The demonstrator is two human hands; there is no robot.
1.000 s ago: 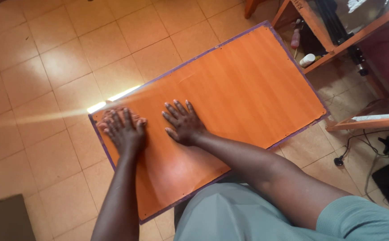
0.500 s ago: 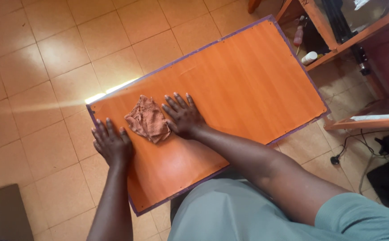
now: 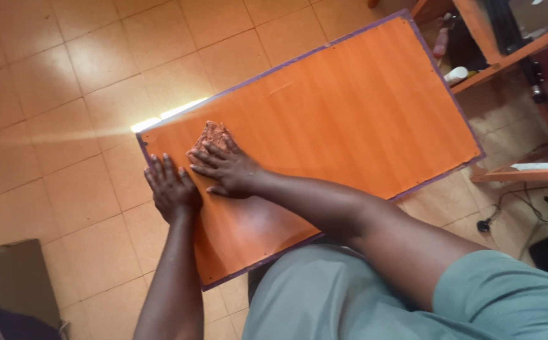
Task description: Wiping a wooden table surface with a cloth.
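Note:
A crumpled brown cloth (image 3: 213, 133) lies on the orange table top (image 3: 349, 107), close to its left corner. My right hand (image 3: 227, 169) rests flat on the cloth's near part, fingers spread and pressing it onto the wood. Only the cloth's far end shows past the fingertips. My left hand (image 3: 170, 192) lies flat and open at the table's left edge, just beside the right hand, holding nothing.
The table has a thin purple edge band (image 3: 456, 107) and stands on a tan tiled floor (image 3: 66, 75). A wooden shelf unit (image 3: 507, 47) with a white bottle (image 3: 456, 75) stands at the upper right. Cables (image 3: 507, 214) lie on the floor at right. A dark box (image 3: 10, 283) sits at lower left.
My left hand slid off the cloth to the table's left edge, uncovering it. My right hand then moved left onto the cloth, which has shifted toward the left corner.

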